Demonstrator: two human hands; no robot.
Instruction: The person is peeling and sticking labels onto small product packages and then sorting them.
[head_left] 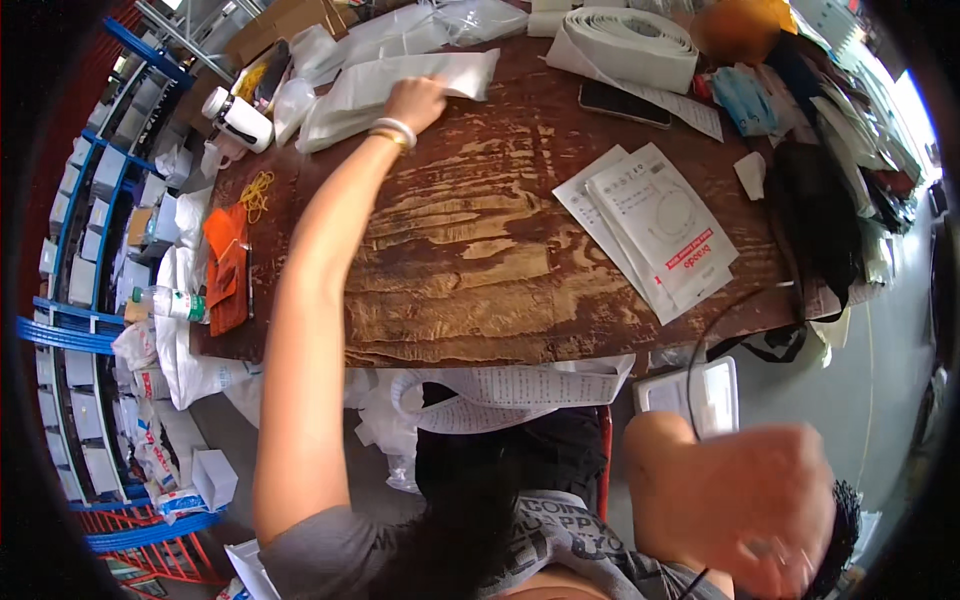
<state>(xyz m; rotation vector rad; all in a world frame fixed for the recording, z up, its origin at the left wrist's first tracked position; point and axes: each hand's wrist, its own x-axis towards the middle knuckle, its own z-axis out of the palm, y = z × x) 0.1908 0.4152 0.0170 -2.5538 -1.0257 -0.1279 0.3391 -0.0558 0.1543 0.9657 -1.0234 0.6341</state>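
Observation:
My left hand [415, 104] reaches across to the far side of the table, its fingers curled down on a flat white translucent plastic bag [355, 105]. Other clear plastic bags [395, 35] lie just beyond it. Close to the camera at the lower right is my right hand [740, 505], raised beside my body and off the table. It looks bent inward, but motion smears its fingers, so what it may hold cannot be made out. A thin dark cord [692, 375] runs near it. Printed white packets [665, 222] overlap on the right of the worn brown table [470, 250].
At the back stand a roll of white strip [630, 45] and a dark phone [625, 104]. A white bottle [238, 119], an orange pouch [228, 268] and yellow rubber bands [257, 195] are at the left. A black bag [815, 215] borders the right edge; shelves [95, 210] line the left.

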